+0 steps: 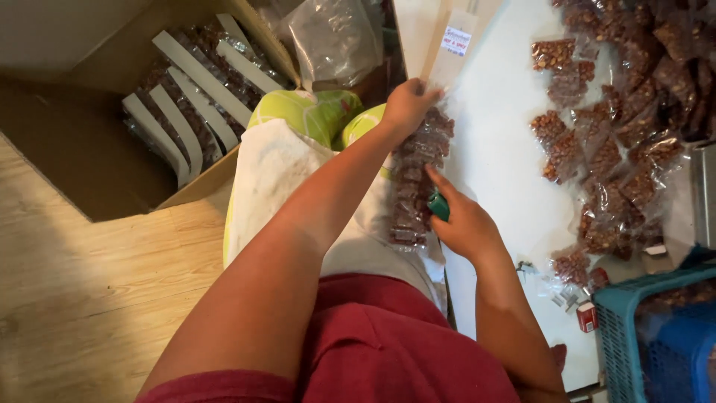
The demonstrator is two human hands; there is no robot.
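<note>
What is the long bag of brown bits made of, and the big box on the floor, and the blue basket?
The long bag in the left hand looks like thin clear plastic: it is glossy and the brown pieces show through. Its white top card seems to be paper. The box looks like brown cardboard, matte with folded flaps. The blue basket is probably hard plastic, moulded in a grid.

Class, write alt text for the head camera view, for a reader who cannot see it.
The left hand holds up a clear bag of brown nuts by its top while the right hand, gripping a green tool, touches it. More filled bags lie on the white table.
</note>
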